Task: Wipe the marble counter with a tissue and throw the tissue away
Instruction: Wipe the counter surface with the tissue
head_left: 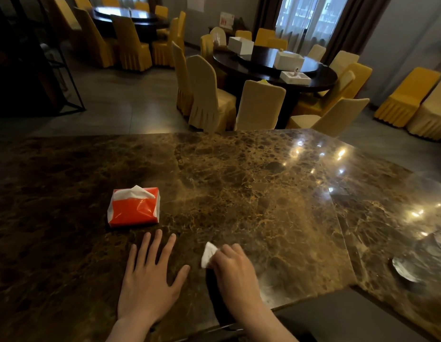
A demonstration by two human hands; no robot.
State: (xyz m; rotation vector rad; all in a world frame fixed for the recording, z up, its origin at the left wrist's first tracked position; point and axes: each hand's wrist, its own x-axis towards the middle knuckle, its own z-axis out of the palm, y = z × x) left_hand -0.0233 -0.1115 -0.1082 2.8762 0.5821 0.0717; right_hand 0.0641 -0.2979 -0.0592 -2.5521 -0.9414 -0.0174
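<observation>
I note the right hand (233, 270) clenched around a crumpled tissue (209, 254) on the marble counter (239, 183), left hand (150, 280) flat, fingers spread, near the red tissue pack (133, 206).

Dim dining hall beyond, with grey tiled floor (120, 99) catching dull reflections. 2 round dark tables: near table (276, 67) ringed by cream-covered chairs (260, 104), bearing 3 white boxes (288, 59); far table (125, 17) at upper left, ringed by yellow-covered chairs (130, 45). More covered chairs (409, 95) along right wall. Curtained window (310, 18) at back, pale daylight behind sheer fabric. Black metal shelf frame (66, 77) at left.
</observation>
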